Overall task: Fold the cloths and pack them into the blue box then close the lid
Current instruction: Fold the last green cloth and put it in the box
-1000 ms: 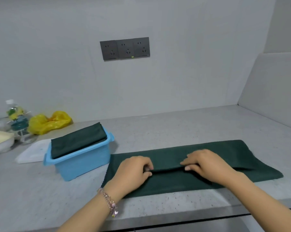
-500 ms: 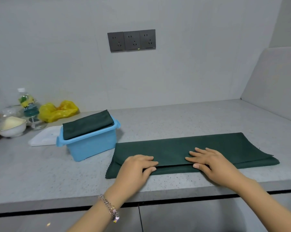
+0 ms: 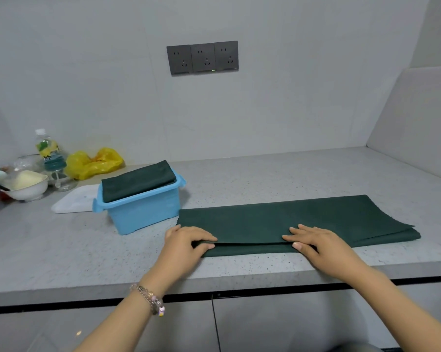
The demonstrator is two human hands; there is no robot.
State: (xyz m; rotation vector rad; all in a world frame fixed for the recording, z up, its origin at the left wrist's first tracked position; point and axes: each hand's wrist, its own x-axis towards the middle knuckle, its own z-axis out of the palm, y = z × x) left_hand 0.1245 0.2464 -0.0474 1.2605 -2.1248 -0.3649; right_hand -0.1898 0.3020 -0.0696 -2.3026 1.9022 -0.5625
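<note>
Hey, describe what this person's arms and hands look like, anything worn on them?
Both forearms are bare, no sleeves or gloves. The left hand has a beaded bracelet with a small charm at its wrist. The right hand and its wrist wear nothing.

Blue box [image 3: 143, 214]: interior hidden beneath a folded dark cloth [image 3: 138, 182] | white lid [image 3: 73, 203]: right part concealed behind the box | left hand [image 3: 186, 246]: fingertips tucked under the green cloth [image 3: 298, 222] fold | bowl [image 3: 28, 186]: contents blurred, items at left frame edge cropped | forearms: cut off at bottom edge
</note>
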